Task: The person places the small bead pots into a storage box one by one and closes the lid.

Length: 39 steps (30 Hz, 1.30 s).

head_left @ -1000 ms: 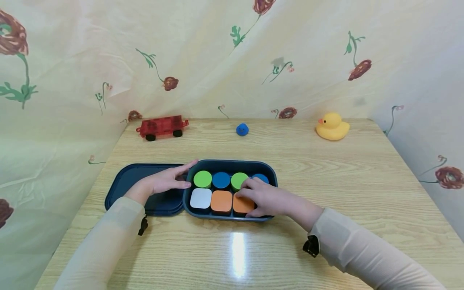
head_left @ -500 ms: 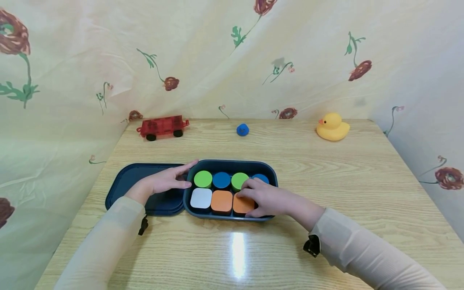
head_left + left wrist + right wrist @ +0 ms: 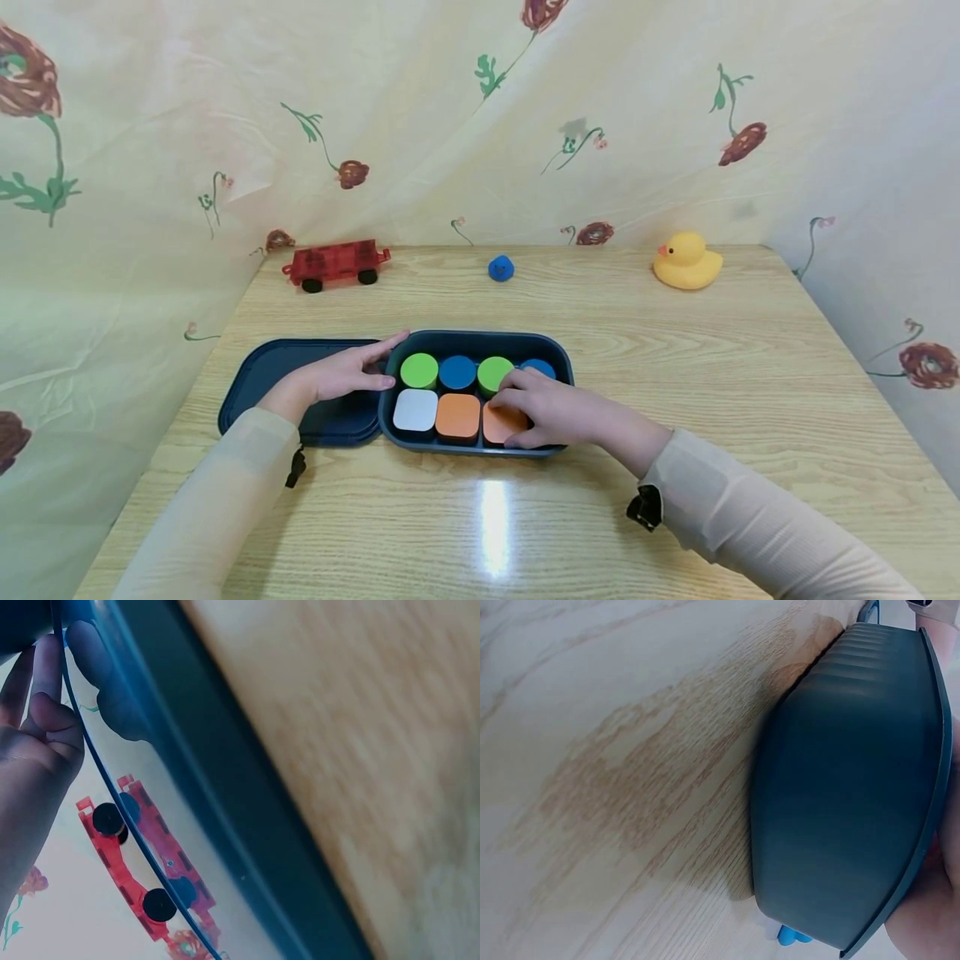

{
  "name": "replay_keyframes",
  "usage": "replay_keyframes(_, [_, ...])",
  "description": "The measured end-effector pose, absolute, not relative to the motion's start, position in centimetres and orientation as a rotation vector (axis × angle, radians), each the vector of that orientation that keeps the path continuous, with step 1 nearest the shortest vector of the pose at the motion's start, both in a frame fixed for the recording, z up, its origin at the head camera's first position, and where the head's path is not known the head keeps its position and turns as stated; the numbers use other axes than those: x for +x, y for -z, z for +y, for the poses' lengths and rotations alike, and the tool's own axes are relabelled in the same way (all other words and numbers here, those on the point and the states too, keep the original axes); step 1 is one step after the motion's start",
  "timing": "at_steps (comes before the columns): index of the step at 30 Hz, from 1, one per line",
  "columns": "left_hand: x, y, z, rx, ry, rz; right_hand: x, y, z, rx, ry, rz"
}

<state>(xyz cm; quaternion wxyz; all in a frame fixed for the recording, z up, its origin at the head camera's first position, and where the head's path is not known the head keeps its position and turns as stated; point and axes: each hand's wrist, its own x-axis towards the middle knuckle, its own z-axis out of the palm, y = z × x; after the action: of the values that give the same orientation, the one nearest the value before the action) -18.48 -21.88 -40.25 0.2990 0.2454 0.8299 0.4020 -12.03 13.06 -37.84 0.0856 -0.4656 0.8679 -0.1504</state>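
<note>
A dark blue box [image 3: 480, 340] holds two rows of blocks. At the back are round green blocks [image 3: 419, 371] and blue blocks [image 3: 457, 373]; in front come a white square block [image 3: 416, 410] and an orange one [image 3: 457, 417]. My right hand [image 3: 551, 410] grips the right orange block [image 3: 501, 423], fingers at its back and thumb at its front. The box's right end lies partly under that hand. With straight fingers, my left hand [image 3: 341, 375] rests against the box's left rim. In the right wrist view the outer wall of the box [image 3: 840, 780] hides most of the hand.
A dark blue lid [image 3: 262, 383] lies left of the box, under my left hand. Along the back stand a red toy wagon [image 3: 335, 262], a small blue figure [image 3: 501, 268] and a yellow rubber duck [image 3: 687, 262]. A flowered cloth hangs behind the wooden table [image 3: 375, 517].
The top of the right orange block looks paler and slightly tilted in my right hand. Both hands otherwise keep their places; the box and lid have not moved.
</note>
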Motion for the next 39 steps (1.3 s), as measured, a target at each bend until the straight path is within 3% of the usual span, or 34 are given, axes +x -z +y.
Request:
replay_keyframes(23, [-18.0, 39.6, -22.2, 0.624, -1.054, 2.275, -12.0, 37.2, 14.1, -1.471, 0.724, 2.681])
replay_keyframes(39, [-16.7, 39.3, -28.1, 0.525, -0.997, 2.509, -12.2, 36.8, 14.6, -1.401, 0.783, 2.682])
